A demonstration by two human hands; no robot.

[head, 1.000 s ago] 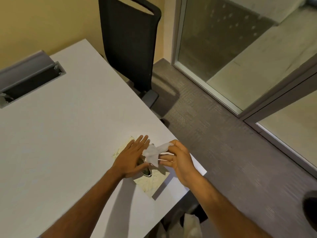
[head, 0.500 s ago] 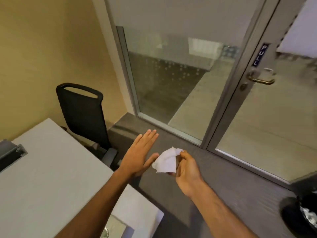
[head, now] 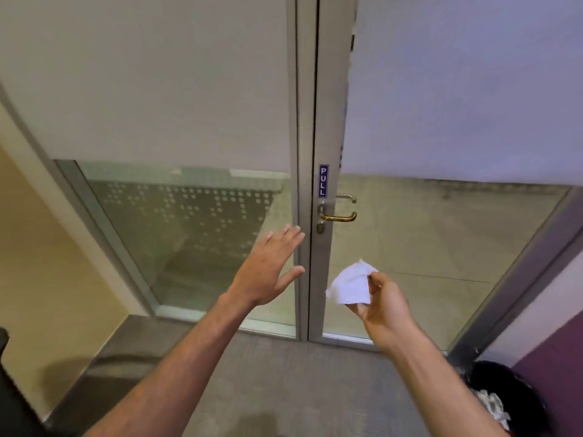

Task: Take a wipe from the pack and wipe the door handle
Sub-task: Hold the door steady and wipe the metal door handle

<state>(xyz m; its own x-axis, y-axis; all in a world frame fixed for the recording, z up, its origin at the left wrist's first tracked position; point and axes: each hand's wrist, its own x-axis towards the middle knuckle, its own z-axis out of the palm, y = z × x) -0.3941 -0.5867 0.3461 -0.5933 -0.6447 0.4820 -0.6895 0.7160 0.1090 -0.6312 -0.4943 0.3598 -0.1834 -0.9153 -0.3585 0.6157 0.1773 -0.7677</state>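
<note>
A brass lever door handle [head: 337, 217] sits on the grey frame of a glass door [head: 441, 247], just below a blue PULL sticker [head: 323, 180]. My right hand [head: 383, 305] pinches a crumpled white wipe [head: 350, 282] below and slightly right of the handle, not touching it. My left hand [head: 271, 266] is raised with fingers spread, empty, left of the door frame and lower than the handle. The wipe pack is out of view.
A fixed glass panel [head: 189, 234] with a dotted pattern stands left of the door. A black bin [head: 511, 402] with white waste sits at the lower right by a purple wall. A dark chair edge [head: 9, 389] shows at the lower left. Grey carpet [head: 268, 373] lies underfoot.
The view has swung from the table and pack to face the door. My right hand carried the wipe up towards the handle; my left hand left the pack and lifted, fingers spread.
</note>
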